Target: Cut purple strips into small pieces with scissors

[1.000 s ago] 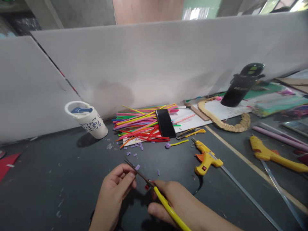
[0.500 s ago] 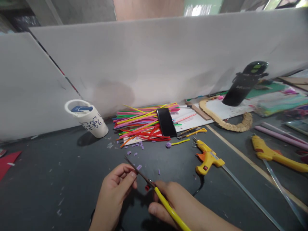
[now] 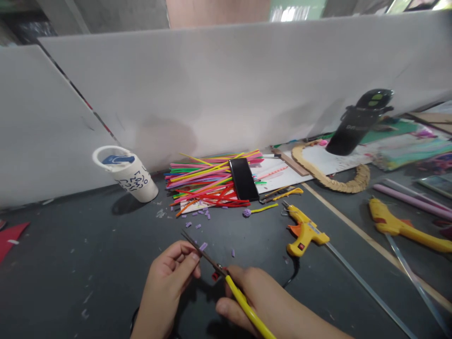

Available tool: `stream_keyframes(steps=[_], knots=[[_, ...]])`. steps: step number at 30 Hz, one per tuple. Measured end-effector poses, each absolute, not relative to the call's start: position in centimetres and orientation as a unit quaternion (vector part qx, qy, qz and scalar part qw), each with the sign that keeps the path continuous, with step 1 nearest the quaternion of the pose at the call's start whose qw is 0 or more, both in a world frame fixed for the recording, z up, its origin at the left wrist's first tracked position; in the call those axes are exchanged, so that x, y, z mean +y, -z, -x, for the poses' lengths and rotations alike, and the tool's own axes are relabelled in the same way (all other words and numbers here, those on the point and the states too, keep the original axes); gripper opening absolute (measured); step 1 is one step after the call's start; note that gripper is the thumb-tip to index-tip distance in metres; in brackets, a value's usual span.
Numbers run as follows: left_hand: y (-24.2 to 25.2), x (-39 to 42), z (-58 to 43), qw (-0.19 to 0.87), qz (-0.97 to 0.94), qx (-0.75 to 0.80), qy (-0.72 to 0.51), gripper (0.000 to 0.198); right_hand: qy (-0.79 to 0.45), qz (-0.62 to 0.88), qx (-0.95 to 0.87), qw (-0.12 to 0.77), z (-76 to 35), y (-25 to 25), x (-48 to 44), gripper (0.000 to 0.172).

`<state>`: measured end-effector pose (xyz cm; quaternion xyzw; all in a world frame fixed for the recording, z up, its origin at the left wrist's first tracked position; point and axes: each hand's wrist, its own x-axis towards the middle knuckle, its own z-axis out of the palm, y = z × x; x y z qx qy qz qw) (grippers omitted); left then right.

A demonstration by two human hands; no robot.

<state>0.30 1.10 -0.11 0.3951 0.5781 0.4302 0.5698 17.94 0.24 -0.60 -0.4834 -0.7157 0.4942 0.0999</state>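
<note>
Purple piece (image 3: 203,246): a small lilac scrap at the blades of the scissors, above the near edge of the table (image 3: 70,263), about midway along it.
Left hand (image 3: 165,282): thumb and forefinger pinched shut on the purple piece, holding it at the blades.
Scissors (image 3: 212,262): thin dark blades pointing away and to the left, a red spot at the pivot, and a yellow handle.
Right hand (image 3: 261,301): clenched round the yellow handle, just right of the left hand.
Progress: judging by the purple offcuts (image 3: 197,214) scattered beyond the hands, a good deal of snipping looks done. How much material is left between the fingers is too small to tell.
Purple flower (image 3: 247,213): a small purple bloom on a yellow stem, lying past the offcuts.
Coloured sticks (image 3: 208,181): a loose pile against the white board (image 3: 226,94) at the far edge, with a black phone (image 3: 243,179) lying on it.
Cup (image 3: 127,175): white, tilted, left of the sticks. It bears blue handwriting that is not legible.
Glue gun (image 3: 305,230): yellow with an orange trigger, right of the hands. A second glue gun (image 3: 399,226) lies near the right edge.
Black bottle (image 3: 358,122): at the far right. It carries pale lettering too blurred to read.
</note>
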Motion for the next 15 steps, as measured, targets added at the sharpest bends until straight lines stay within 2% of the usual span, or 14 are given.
stream_keyframes(steps=[15], knots=[[1.6,1.9,-0.4,0.596,-0.367,0.581,-0.416,0.025,-0.501,0.513,-0.694,0.061,-17.4,0.7,0.1,0.032]])
